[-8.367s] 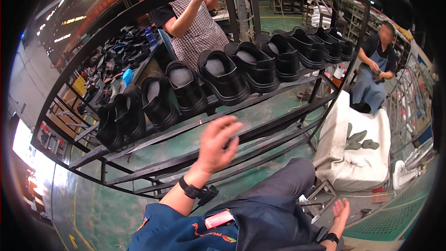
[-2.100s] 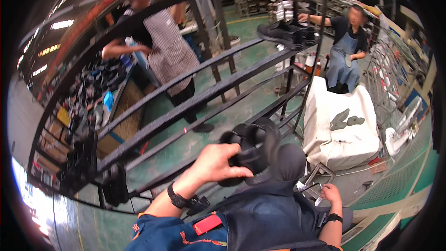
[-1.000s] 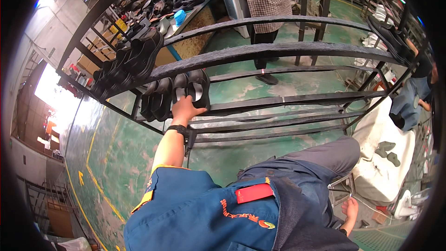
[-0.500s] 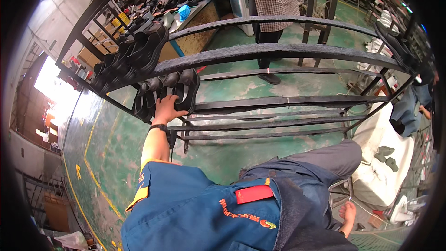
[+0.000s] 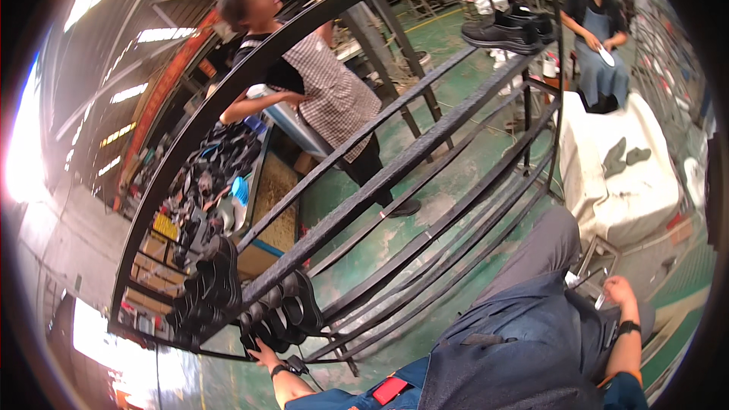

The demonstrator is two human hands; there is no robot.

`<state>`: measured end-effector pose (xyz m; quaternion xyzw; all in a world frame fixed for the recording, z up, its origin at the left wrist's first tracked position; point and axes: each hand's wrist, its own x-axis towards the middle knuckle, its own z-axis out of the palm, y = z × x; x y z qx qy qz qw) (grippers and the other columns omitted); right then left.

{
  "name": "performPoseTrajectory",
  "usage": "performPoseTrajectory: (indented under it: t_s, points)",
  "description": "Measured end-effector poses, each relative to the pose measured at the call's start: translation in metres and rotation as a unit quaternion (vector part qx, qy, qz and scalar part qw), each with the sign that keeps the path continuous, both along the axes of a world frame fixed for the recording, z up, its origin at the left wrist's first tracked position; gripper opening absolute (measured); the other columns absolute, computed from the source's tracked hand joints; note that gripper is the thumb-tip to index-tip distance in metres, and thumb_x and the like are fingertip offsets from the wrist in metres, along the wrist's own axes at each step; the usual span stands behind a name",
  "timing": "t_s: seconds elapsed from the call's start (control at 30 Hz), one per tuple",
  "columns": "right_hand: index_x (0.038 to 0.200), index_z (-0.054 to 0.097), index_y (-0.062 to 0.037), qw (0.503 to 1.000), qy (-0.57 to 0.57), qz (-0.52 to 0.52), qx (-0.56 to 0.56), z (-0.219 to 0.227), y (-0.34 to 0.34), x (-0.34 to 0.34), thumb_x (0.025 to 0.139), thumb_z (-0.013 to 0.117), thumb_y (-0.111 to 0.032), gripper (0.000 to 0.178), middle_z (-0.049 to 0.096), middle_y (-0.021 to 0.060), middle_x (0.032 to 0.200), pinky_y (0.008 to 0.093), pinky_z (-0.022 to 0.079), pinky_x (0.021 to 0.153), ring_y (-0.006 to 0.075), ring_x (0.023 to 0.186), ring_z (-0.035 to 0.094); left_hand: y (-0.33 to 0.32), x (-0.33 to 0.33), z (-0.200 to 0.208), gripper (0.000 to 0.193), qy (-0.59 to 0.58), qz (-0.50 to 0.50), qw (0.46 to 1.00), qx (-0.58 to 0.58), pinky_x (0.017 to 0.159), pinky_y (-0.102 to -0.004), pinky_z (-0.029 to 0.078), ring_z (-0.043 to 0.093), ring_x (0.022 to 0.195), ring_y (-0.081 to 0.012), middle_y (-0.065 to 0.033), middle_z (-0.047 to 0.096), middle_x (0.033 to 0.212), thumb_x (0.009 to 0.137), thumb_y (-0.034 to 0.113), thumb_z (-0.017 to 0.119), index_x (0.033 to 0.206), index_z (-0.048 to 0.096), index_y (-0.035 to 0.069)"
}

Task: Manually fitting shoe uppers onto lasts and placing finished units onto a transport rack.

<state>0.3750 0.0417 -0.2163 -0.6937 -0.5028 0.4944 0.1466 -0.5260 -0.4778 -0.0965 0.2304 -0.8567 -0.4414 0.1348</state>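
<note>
My left hand (image 5: pixel 264 357) reaches to the lower tier of a black metal rack (image 5: pixel 395 175). Its fingers are apart, and the tips touch the nearest of several black shoes (image 5: pixel 304 310) standing in a row there. More black shoes (image 5: pixel 216 273) stand on the tier above, at the rack's left end. Off to the right, beside my leg, my right hand (image 5: pixel 621 290) is closed on a small thin white piece (image 5: pixel 600 301), too small for its kind to show.
A pair of black shoes (image 5: pixel 509 29) stands at the rack's far right end. Beyond the rack is a person in a checked apron (image 5: pixel 338 87); behind them is a bench heaped with dark pieces. Another person (image 5: pixel 600 49) sits behind a white-covered table (image 5: pixel 619 178) holding dark cut pieces.
My view has swung up and right and tilted, bringing the seated person into sight. My left hand has shifted from the near shoe toward the row's outer end. My right hand has risen.
</note>
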Motion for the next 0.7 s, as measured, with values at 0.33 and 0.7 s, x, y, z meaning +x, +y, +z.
performPoseTrajectory:
  t_s: [0.33, 0.7]
  points:
    - [0.098, 0.066, 0.0043, 0.999, 0.023, 0.022, 0.034, -0.001, -0.007, -0.01, 0.081, 0.059, -0.009, 0.023, 0.065, 0.0111, 0.073, 0.0354, 0.054, 0.053, 0.0211, 0.058, 0.064, -0.018, -0.005, 0.013, 0.091, -0.047, -0.131, 0.985, -0.102, 0.114, -0.0484, 0.03, 0.03, 0.141, -0.0437, -0.0286, 0.012, 0.158, 0.09, 0.065, 0.054, 0.157, 0.015, 0.019]
    - [0.107, 0.067, -0.001, 0.999, -0.029, 0.015, 0.009, 0.011, -0.016, -0.012, 0.082, 0.06, -0.014, 0.029, 0.07, 0.0093, 0.079, 0.0338, 0.051, 0.053, 0.0189, 0.061, 0.067, 0.145, 0.156, -0.126, 0.04, -0.302, -0.748, 0.549, -0.219, 0.071, -0.0319, 0.052, 0.067, 0.078, -0.019, -0.0076, 0.072, 0.09, 0.093, 0.039, 0.058, 0.103, 0.068, 0.002]
